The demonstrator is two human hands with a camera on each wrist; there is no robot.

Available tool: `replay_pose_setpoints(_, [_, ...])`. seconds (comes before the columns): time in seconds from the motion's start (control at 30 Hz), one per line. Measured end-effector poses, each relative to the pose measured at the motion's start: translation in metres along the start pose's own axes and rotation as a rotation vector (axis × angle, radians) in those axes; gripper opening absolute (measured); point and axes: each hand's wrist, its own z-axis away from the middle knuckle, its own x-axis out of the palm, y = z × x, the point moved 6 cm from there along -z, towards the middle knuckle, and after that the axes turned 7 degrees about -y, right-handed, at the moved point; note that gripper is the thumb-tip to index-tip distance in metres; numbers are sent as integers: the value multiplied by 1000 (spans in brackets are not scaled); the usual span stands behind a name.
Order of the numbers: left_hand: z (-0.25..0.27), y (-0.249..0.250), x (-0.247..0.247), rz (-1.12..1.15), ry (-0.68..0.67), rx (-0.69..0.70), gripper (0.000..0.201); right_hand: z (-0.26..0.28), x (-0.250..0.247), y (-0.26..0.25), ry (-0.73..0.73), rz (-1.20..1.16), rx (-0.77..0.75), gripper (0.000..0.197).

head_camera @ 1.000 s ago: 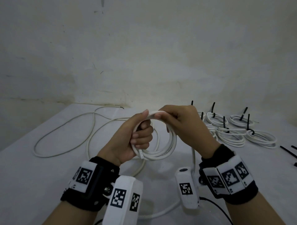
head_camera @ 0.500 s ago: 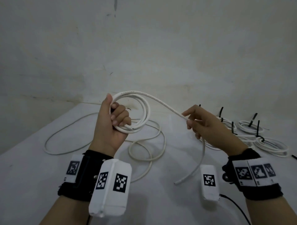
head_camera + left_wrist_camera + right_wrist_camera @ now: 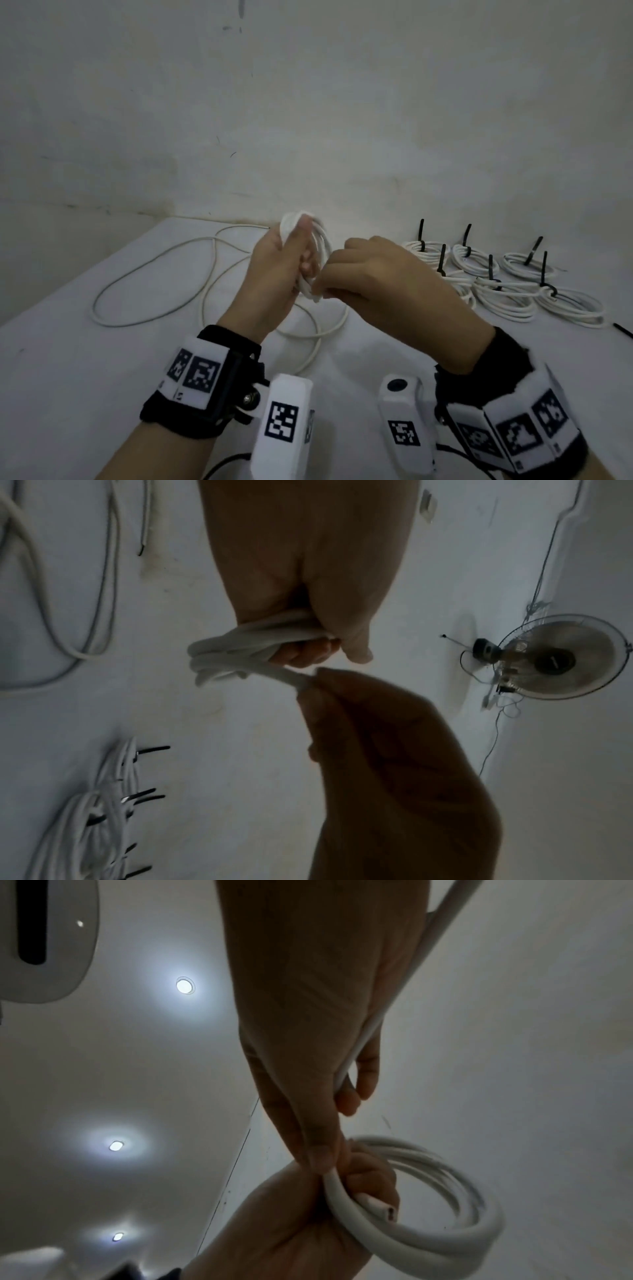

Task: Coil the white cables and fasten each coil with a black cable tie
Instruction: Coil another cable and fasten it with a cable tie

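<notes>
Nearest the viewer, both wrists carry black bands (image 3: 205, 387) with white marker blocks. Above the table (image 3: 68, 394), the left hand (image 3: 274, 270) is closed in a fist around a coil (image 3: 445, 1229) of white cable, several loops bunched in its palm; the coil's cut end (image 3: 493, 1211) shows beside the curled fingers (image 3: 371, 1180). The right hand (image 3: 387, 284) meets it from the right, thumb and fingertips pinching the strand (image 3: 291, 676) that leaves the coil; the same cable runs on under the right palm and out past the wrist (image 3: 441, 920). The two hands touch at the coil.

Below and behind the hands, the uncoiled rest of the cable (image 3: 318, 329) lies in loose loops on the table, and a longer loose cable (image 3: 144, 281) sweeps out to the left.

Farther right, near the wall (image 3: 342, 120), finished coils (image 3: 503, 294) lie in a cluster, touching or overlapping, each bound by a black tie (image 3: 442, 260) whose tail stands up. A loose tie (image 3: 621, 330) lies at the right edge of the table.

In the left wrist view, a fan (image 3: 561, 656) is mounted on the wall. In the right wrist view, round ceiling lights (image 3: 185, 985) glow.
</notes>
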Motion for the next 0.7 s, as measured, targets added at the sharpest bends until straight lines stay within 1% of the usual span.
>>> replay_pose_setpoints(0.03, [2,-3,5,-45,-43,-27,33,0,-3,-2,34,-22,-10,5])
replay_pose_setpoints(0.07, [3,-6,10,-64,-95,-50,41,1,-6,-2,63,-39,-7,3])
replay_pose_setpoints(0.1, [5,-10,14,-78,-144,-72,47,3,-8,-2,80,-48,6,9])
replay_pose_setpoints(0.13, [6,-11,18,-91,-181,-88,46,5,-10,0,83,-59,26,14])
replay_pose_setpoints(0.2, [11,-11,25,-129,-227,-107,34,8,-13,6,91,-95,72,22])
replay_pose_setpoints(0.3, [17,-14,35,-156,-268,-177,38,11,-15,17,112,-246,127,29])
replay_pose_setpoints(0.37, [20,-14,39,-122,-286,-219,42,12,-15,25,132,-358,148,28])
replay_pose_setpoints(0.43, [20,-13,42,-61,-303,-249,42,14,-15,31,160,-421,161,24])
replay_pose_setpoints(0.6, [21,-14,43,153,-347,-318,37,22,-23,49,236,-419,213,13])
replay_pose_setpoints(0.63, [21,-14,43,186,-351,-329,38,26,-25,54,270,-427,229,11])
replay_pose_setpoints(0.7, [22,-13,44,217,-358,-344,47,30,-26,61,335,-462,258,8])
